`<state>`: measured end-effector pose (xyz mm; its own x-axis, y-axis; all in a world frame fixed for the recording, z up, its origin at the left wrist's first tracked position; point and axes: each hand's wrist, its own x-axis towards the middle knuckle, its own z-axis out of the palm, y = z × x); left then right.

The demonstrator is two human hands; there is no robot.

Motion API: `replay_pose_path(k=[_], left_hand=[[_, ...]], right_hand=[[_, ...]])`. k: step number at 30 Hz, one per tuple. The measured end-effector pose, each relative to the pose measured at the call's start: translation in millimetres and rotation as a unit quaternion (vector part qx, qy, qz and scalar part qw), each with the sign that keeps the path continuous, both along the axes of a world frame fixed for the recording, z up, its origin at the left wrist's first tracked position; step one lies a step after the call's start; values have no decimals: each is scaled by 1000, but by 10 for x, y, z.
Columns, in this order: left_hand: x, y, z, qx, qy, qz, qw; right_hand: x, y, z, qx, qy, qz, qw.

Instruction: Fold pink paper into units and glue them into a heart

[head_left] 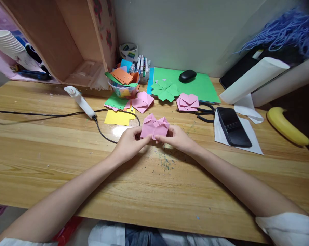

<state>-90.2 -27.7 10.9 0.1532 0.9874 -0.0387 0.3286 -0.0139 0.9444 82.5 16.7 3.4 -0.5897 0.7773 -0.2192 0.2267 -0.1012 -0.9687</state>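
Observation:
A folded pink paper piece (155,127) with two pointed flaps at its top is held up just over the table, near the middle of the view. My left hand (130,141) grips its left side, thumb on the front and fingers behind. On the right side my right hand (178,138) pinches it the same way, the two thumbs close together at the lower edge. Beyond the hands lie two more pink folded papers, one on the left (143,101) and one on the right (187,102). Between them is a green paper flower shape (165,90).
A white glue gun (80,101) with a black cord lies left, beside yellow paper (116,117). Behind stands a tub of paper scraps (123,89). Black-handled scissors (206,112), a phone (233,126) and a banana (286,125) lie right; a mouse (187,76) sits on green sheets.

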Motion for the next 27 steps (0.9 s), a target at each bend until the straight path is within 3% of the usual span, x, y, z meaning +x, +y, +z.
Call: replay_pose_path(k=[17,27], left_hand=[[19,-20,-51,15,45,-1,999],[-3,-28,-50,32,98,-31,994]], right_hand=[[-2,-15,-55,34,-11,-28,999],[1,-36,-35,100,-59,-70,991]])
